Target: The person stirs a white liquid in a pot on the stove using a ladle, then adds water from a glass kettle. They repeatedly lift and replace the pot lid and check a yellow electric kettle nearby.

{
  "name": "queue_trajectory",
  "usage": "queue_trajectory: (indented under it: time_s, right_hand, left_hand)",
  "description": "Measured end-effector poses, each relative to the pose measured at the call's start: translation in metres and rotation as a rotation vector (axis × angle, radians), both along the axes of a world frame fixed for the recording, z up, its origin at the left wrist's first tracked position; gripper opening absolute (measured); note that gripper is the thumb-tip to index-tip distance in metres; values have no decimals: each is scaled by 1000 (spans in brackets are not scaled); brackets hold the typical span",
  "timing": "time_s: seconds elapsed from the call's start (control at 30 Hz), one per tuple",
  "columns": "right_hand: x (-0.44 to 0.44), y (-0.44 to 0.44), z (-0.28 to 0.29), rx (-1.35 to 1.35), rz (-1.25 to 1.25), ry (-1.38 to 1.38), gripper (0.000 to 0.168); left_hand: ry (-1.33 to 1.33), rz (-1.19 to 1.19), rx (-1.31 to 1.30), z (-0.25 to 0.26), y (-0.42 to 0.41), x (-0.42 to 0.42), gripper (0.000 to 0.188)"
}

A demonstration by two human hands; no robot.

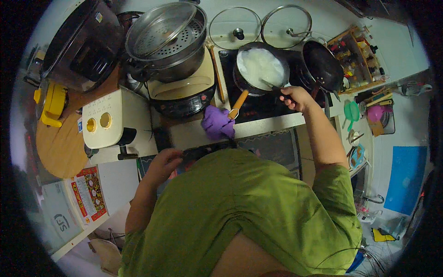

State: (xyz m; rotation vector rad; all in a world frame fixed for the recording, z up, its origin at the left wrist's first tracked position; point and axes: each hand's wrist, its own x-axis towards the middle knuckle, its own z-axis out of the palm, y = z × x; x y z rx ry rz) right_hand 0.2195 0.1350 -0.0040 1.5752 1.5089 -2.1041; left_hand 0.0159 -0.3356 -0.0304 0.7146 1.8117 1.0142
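Observation:
My right hand (294, 98) grips the black handle of a utensil (271, 85). Its metal end dips into a pan (280, 57) filled with a pale, foamy white mixture (258, 65); the submerged part is hidden. This pan sits on a black glass cooktop (249, 112), its wooden handle (239, 104) pointing towards me. A crumpled purple cloth (216, 123) lies at the counter's front edge, against the handle's end. My left hand (168, 164) hangs in front of the counter, fingers loosely bent, with nothing visible in it.
Left of the cooktop, a steamer pot (180, 64) with a tilted glass lid rests on a cream-and-black appliance (183, 104). A dark wok (322, 65) stands at the right, near a spice rack (356, 59). Two glass lids (238, 20) lean against the wall. A white air fryer (114, 121) is farther left.

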Motion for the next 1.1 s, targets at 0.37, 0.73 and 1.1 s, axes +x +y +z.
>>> queue_trajectory:
  time_s: [0.37, 0.73, 1.1]
  right_hand:
    - [37, -8, 47, 267, 8, 34, 28]
    - [17, 7, 2, 1208, 261, -272, 44]
    - [-8, -12, -16, 262, 28, -18, 23]
  left_hand:
    - [-6, 15, 41, -12, -3, -5, 27]
    - [-94, 61, -33, 4, -2, -4, 29]
    - [-21, 19, -42, -4, -10, -6, 31]
